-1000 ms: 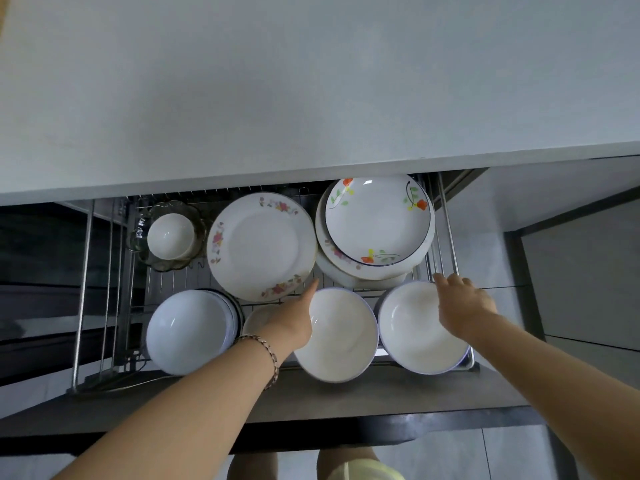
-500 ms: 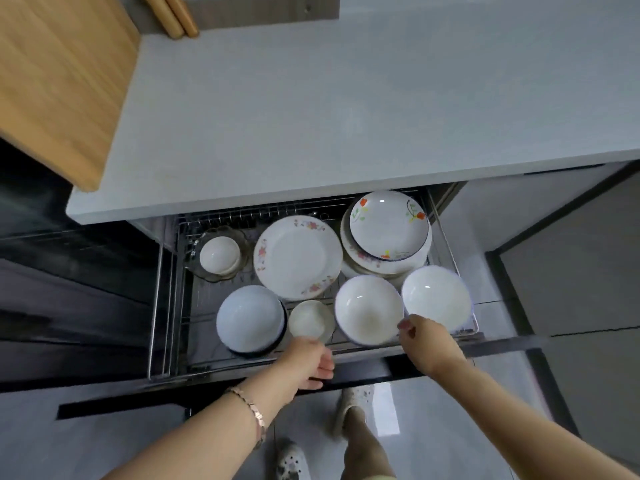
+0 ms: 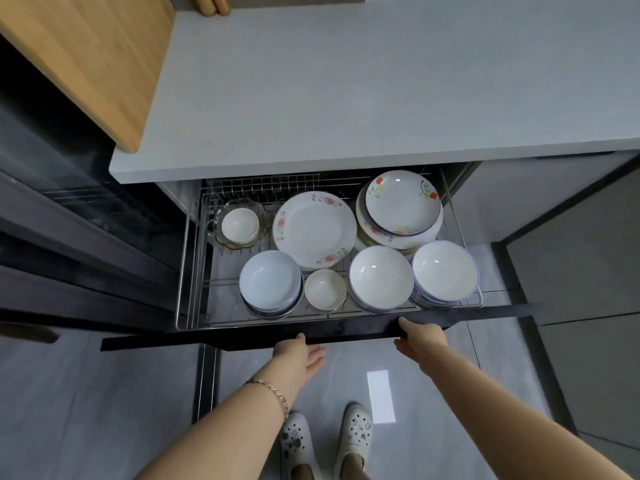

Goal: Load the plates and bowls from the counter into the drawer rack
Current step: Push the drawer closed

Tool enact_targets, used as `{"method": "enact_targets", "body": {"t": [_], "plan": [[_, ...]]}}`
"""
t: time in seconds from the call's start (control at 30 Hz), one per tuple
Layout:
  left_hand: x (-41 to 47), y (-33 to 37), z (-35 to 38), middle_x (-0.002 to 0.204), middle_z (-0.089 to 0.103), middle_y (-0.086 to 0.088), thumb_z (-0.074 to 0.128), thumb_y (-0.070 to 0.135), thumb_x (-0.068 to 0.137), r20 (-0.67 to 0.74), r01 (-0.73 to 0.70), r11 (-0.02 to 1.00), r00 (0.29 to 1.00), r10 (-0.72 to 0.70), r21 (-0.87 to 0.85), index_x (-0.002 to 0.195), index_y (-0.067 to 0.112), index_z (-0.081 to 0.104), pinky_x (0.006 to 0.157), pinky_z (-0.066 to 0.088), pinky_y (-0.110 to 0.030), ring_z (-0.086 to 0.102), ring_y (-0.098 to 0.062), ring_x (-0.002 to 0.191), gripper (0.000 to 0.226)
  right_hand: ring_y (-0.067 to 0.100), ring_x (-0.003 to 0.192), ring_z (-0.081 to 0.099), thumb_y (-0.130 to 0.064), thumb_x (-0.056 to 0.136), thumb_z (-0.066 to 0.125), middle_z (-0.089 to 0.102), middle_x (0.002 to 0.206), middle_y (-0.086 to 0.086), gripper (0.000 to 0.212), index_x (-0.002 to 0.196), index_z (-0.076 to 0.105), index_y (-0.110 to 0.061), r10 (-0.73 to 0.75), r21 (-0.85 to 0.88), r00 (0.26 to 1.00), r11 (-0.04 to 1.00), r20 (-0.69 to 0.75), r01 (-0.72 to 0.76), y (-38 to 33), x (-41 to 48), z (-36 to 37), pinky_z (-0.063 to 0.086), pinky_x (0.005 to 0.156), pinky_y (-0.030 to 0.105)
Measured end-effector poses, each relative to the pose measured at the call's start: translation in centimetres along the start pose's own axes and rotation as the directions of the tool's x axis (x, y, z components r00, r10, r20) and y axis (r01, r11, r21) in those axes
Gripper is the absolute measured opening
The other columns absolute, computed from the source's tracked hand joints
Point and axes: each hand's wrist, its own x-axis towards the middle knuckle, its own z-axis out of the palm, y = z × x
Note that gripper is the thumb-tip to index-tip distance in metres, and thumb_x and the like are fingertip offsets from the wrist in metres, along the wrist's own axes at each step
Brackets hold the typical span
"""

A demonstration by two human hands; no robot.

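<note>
Drawer rack [image 3: 194,258] pulled out under the grey tabletop [image 3: 346,91], fully loaded. Back row, left to right: small white bowl [image 3: 240,223] sitting inside a glass dish [image 3: 263,216], floral plate [image 3: 314,230], then a stack of plates topped by a red-flower plate [image 3: 402,201]. Front row: stack of pale blue-white bowls [image 3: 270,281], small cream bowl [image 3: 325,289], white bowl [image 3: 381,277], another white bowl [image 3: 444,270] at the right end, both on top of stacks. Floral plate overlaps the rim area of the front bowls.

Left hand [image 3: 299,355] at the dark drawer front [image 3: 173,339], fingers loosely spread, thumb touching the front's lower edge, holding nothing. Right hand [image 3: 420,339] further right on the same front, thumb laid on its top edge; the other fingers seem curled beneath, hard to tell from this angle. Gold bracelet [image 3: 273,393] on the left wrist.

Wooden board [image 3: 86,53] lies over the tabletop's left edge. White clogs [image 3: 325,438] on the grey floor below.
</note>
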Motion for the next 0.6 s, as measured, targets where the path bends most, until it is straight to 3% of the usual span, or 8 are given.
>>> {"method": "enact_targets", "body": {"t": [0.07,0.2,0.27,0.33,0.4,0.47,0.53,0.6], "plan": [[0.8,0.2,0.5,0.15,0.037,-0.017,0.014,0.009,0.101,-0.073,0.003,0.993,0.997,-0.011,-0.117,0.141,-0.003,0.031,0.11,0.038,-0.04,0.047,-0.037,0.129,0.044,0.035,0.078,0.066,-0.011,0.088,0.06,0.059,0.089,0.017,0.019,0.095,0.056,0.006,0.025,-0.004,1.0,1.0,0.005,-0.025,-0.5,0.7,-0.1,0.058,0.07,0.03],[1.4,0.6,1.6,0.142,0.048,-0.018,0.016,0.007,0.101,-0.187,-0.026,0.983,0.982,-0.009,-0.183,0.132,-0.01,0.04,0.096,0.049,-0.043,0.062,-0.041,0.102,0.042,0.024,0.069,0.057,-0.002,0.088,0.055,0.054,0.096,0.014,0.015,0.103,0.053,0.002,0.014,0.059,0.996,0.998,0.09,-0.019,-1.4,1.8,-0.1,0.059,0.051,0.023],[1.5,1.1,1.9,0.141,0.048,-0.019,0.017,0.005,0.101,-0.226,-0.032,0.985,0.974,-0.008,-0.172,0.133,-0.01,0.04,0.09,0.05,-0.044,0.063,-0.04,0.088,0.042,0.03,0.074,0.062,-0.002,0.085,0.06,0.059,0.082,0.014,0.025,0.107,0.055,0.008,0.069,0.022,0.997,0.997,0.046,-0.07,-1.9,2.3,-0.1,0.061,0.072,0.031],[1.4,1.9,2.3,0.143,0.046,-0.019,0.018,0.004,0.101,-0.244,-0.049,0.983,0.97,0.004,-0.176,0.136,-0.008,0.038,0.089,0.051,-0.044,0.063,-0.04,0.091,0.042,0.033,0.075,0.064,-0.003,0.085,0.061,0.062,0.087,0.017,0.013,0.092,0.054,0.007,0.075,0.034,0.996,0.997,0.045,-0.076,-2.8,2.3,0.3,0.059,0.072,0.032],[1.5,2.7,3.0,0.133,0.056,-0.019,0.024,0.003,0.101,-0.267,-0.087,0.988,0.962,0.05,-0.128,0.128,-0.01,0.046,0.073,0.056,-0.039,0.062,-0.034,0.072,0.037,0.034,0.074,0.065,-0.006,0.085,0.062,0.065,0.1,0.021,0.018,0.073,0.05,0.001,0.064,0.075,0.998,0.995,0.011,-0.064,-3.9,2.3,1.0,0.056,0.059,0.032],[1.6,3.5,3.4,0.124,0.062,-0.021,0.031,0.004,0.1,-0.266,-0.119,0.99,0.959,0.096,-0.074,0.119,-0.009,0.052,0.048,0.057,-0.032,0.061,-0.03,0.063,0.03,0.033,0.07,0.066,-0.012,0.084,0.064,0.068,0.101,0.023,0.028,0.064,0.048,-0.002,0.059,0.068,0.997,0.996,-0.047,-0.056,-4.8,2.7,1.7,0.054,0.059,0.032],[1.7,4.6,4.1,0.122,0.064,-0.021,0.035,0.005,0.099,-0.249,-0.138,0.99,0.961,0.124,-0.039,0.11,-0.006,0.054,0.035,0.051,-0.024,0.066,-0.031,0.07,0.024,0.03,0.071,0.066,-0.015,0.086,0.062,0.069,0.104,0.022,0.026,0.069,0.051,0.001,0.041,0.069,0.996,0.997,-0.077,-0.036,-6.3,2.6,2.6,0.054,0.059,0.024],[2.0,5.7,4.9,0.122,0.062,-0.023,0.038,0.013,0.099,-0.202,-0.167,0.986,0.965,0.167,0.019,0.118,-0.006,0.051,0.039,0.053,-0.021,0.068,-0.034,0.094,0.029,0.027,0.077,0.065,-0.015,0.088,0.059,0.073,0.1,0.013,0.017,0.086,0.052,0.0,0.064,0.2,0.993,0.979,-0.102,-0.042,-8.2,2.8,3.5,0.055,0.061,0.024]]}}
